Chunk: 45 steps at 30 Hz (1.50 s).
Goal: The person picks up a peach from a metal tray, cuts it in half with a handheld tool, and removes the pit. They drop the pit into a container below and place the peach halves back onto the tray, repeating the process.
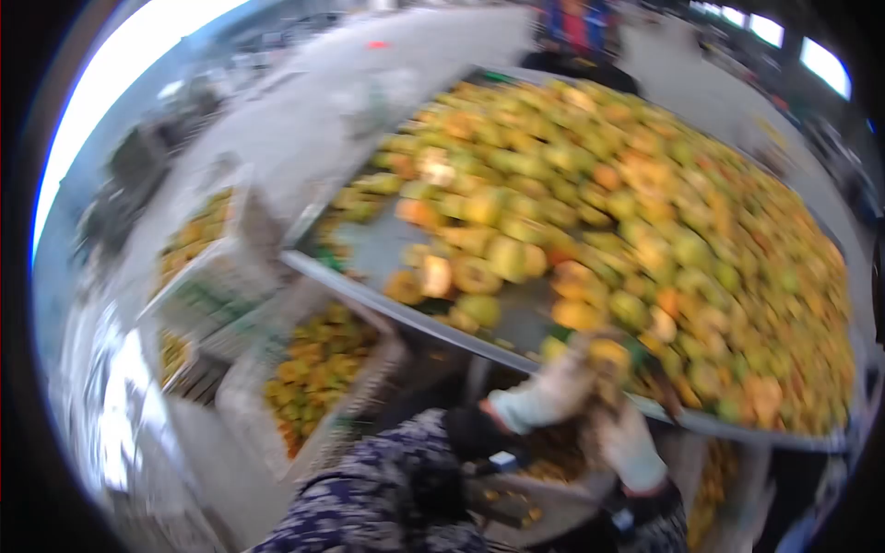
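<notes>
Both my hands wear pale gloves and meet at the near edge of a metal-rimmed table [406,311] heaped with yellow-orange fruit [553,184]. My left hand [550,385] has its fingers around a cut yellow fruit [609,354]. Just below that fruit, my right hand [625,442] has its fingers closed; what they hold is blurred. A dark, thin object [662,387] lies close to the right of my hands, too smeared to make out.
White crates of small yellow-orange fruit [318,369] stand on the floor at the left, below the table. More fruit [558,453] lies beneath my hands. A person [576,32] is beyond the table's far edge.
</notes>
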### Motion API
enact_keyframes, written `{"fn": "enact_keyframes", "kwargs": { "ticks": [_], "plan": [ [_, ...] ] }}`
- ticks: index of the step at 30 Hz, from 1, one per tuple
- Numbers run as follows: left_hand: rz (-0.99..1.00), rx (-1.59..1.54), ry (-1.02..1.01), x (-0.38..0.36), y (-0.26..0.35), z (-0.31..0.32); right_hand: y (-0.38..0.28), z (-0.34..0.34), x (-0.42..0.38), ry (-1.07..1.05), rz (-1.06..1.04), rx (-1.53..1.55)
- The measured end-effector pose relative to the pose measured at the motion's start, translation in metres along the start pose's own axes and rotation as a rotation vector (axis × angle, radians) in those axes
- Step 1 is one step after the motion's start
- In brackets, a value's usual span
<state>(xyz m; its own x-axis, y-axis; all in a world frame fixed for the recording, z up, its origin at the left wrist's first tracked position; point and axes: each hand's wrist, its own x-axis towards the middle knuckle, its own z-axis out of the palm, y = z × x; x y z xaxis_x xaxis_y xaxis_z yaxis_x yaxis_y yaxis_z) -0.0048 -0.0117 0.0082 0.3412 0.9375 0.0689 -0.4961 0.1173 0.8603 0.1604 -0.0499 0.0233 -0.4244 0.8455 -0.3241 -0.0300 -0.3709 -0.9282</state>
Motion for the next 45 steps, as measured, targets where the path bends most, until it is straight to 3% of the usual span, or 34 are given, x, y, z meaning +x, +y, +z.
{"fn": "enact_keyframes", "kwargs": {
  "ticks": [1, 3, 4, 5, 7, 11, 13, 14, 15, 17, 18, 20, 24, 27, 29, 31, 32, 33, 35, 36, 38, 39, 40, 41, 43, 45],
  "plan": [
    [0.051, 0.290, 0.071, -0.002, 0.014, 0.010, 0.004, 0.001, -0.002, 0.027, -0.101, -0.169],
    [0.039, 0.106, 0.023, -0.008, 0.010, 0.012, -0.031, 0.011, -0.019, -0.153, 0.163, 0.329],
    [0.128, 0.191, -0.043, -0.007, 0.014, 0.012, -0.037, 0.012, -0.024, -0.210, 0.185, 0.423],
    [0.016, 0.236, -0.021, -0.010, 0.020, 0.015, -0.031, 0.008, -0.025, -0.242, 0.195, 0.497],
    [0.024, 0.321, -0.007, -0.008, 0.016, 0.012, -0.028, 0.005, -0.024, -0.281, 0.210, 0.579],
    [0.037, 0.252, -0.029, -0.004, 0.010, 0.011, -0.027, 0.007, -0.022, -0.224, 0.228, 0.458],
    [0.071, 0.431, -0.006, -0.003, 0.007, 0.010, -0.006, 0.009, -0.014, 0.004, -0.168, -0.127],
    [0.068, 0.433, -0.005, -0.004, 0.007, 0.010, 0.002, 0.006, -0.012, 0.058, -0.217, -0.219],
    [0.085, 0.444, -0.011, -0.004, 0.009, 0.012, -0.001, 0.008, -0.014, 0.058, -0.218, -0.214],
    [0.095, 0.453, -0.014, -0.005, 0.015, 0.016, -0.014, 0.015, -0.025, -0.015, 0.047, 0.139],
    [0.004, 0.292, -0.022, -0.007, 0.020, 0.019, -0.020, 0.013, -0.028, -0.018, 0.055, 0.142],
    [-0.050, 0.108, -0.027, -0.005, 0.024, 0.027, -0.034, 0.002, -0.032, -0.253, 0.227, 0.461],
    [-0.257, 0.115, -0.153, -0.003, 0.048, 0.027, -0.052, -0.012, -0.040, -0.349, 0.197, 0.304],
    [-0.082, -0.008, 0.005, -0.030, 0.049, 0.016, -0.049, -0.015, -0.053, -0.341, 0.137, 0.249],
    [0.102, 0.156, 0.274, -0.059, 0.054, -0.009, -0.022, -0.025, -0.047, -0.438, 0.063, -0.084],
    [0.164, 0.420, 0.541, -0.102, 0.080, -0.030, 0.002, -0.024, -0.040, -0.295, -0.282, -1.020],
    [0.236, 0.675, 0.655, -0.124, 0.085, -0.059, 0.019, -0.025, -0.041, -0.267, -0.250, -1.124],
    [0.299, 1.128, 0.779, -0.144, 0.092, -0.092, 0.032, -0.025, -0.043, -0.228, -0.214, -1.220],
    [0.129, 2.347, 0.922, -0.172, 0.111, -0.108, 0.035, -0.020, -0.050, -0.274, -0.197, -1.197],
    [0.128, 2.347, 0.940, -0.164, 0.112, -0.106, 0.038, -0.021, -0.053, -0.256, -0.226, -1.166],
    [-0.045, 1.675, 0.827, -0.121, 0.111, -0.096, 0.036, -0.019, -0.056, -0.209, -0.312, -1.122],
    [0.175, 1.703, 0.741, -0.096, 0.091, -0.104, 0.032, -0.018, -0.055, -0.204, -0.314, -1.122],
    [0.068, 1.771, 0.645, -0.068, 0.085, -0.094, 0.029, -0.017, -0.052, -0.201, -0.310, -1.124],
    [-0.092, 2.047, 0.529, -0.043, 0.072, -0.105, 0.026, -0.017, -0.049, -0.193, -0.304, -1.126],
    [-0.432, 1.987, 0.673, 0.000, 0.053, -0.112, 0.019, -0.015, -0.044, -0.142, -0.326, -1.074],
    [-0.486, 1.866, 0.664, 0.019, 0.058, -0.110, 0.012, -0.012, -0.038, -0.070, -0.335, -1.007]
  ]
}}
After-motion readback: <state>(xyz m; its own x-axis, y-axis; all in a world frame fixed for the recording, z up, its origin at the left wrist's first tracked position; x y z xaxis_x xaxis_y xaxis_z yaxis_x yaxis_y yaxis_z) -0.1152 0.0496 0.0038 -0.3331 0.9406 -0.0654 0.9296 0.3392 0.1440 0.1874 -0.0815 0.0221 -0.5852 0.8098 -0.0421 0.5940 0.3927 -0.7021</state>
